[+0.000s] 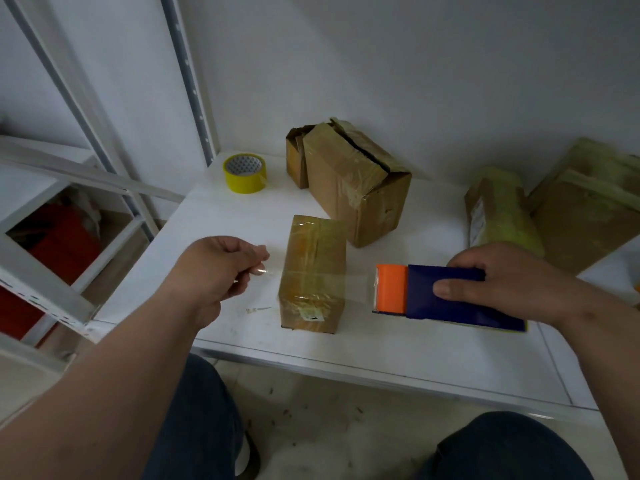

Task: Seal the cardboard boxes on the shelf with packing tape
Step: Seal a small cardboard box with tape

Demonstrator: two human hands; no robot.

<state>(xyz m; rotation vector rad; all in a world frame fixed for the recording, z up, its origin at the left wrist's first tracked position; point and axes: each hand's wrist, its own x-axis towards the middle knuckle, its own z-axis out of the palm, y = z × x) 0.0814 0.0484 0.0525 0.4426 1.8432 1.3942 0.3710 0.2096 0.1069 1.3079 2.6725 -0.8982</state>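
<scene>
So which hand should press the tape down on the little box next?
Probably the left hand: it pinches the clear tape end beside the small box. The right hand grips the dispenser, keeping the strip taut.

Both forearms are bare, with no sleeve in view, and the left hand and right hand wear no gloves, rings or watch. At 6 o'clock, 2 knees in dark blue denim trousers.
</scene>
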